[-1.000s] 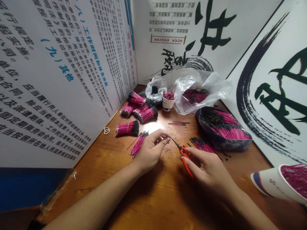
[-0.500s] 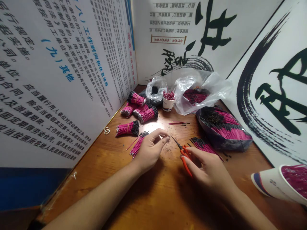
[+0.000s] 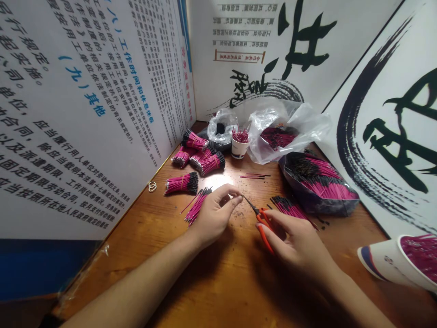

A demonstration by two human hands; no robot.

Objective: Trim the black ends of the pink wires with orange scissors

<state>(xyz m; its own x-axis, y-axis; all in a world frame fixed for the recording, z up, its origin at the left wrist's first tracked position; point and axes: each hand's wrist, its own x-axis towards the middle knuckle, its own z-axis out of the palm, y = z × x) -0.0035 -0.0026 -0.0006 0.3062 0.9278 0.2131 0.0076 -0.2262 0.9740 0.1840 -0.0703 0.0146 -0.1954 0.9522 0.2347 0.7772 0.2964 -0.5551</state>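
Observation:
Thumb and forefinger of my left hand (image 3: 215, 212) are pinched on a thin wire, of which only a tiny dark end shows at the fingertips; the palm hides the rest. My right hand (image 3: 296, 237) grips a pair of scissors (image 3: 264, 226) with orange handles and dark narrow blades. The blade tips reach my left fingertips. Beside my left hand lies a loose pile of magenta wires (image 3: 195, 208) with black ends. Past my right hand is another loose bunch of wires (image 3: 290, 207). Small dark scraps (image 3: 238, 218) are scattered on the wooden table (image 3: 205, 282) beneath.
Banded wire bundles (image 3: 182, 183) stand at the left. At the back are a paper cup (image 3: 239, 149) of wires and a clear plastic bag (image 3: 259, 146). An open bag of wires (image 3: 341, 207) is at right, near a large cup (image 3: 382, 260). Printed panels (image 3: 78, 136) enclose the table.
The scissors' blade tips have shifted slightly left, closing the small gap to my left fingertips. Both hands are otherwise almost still.

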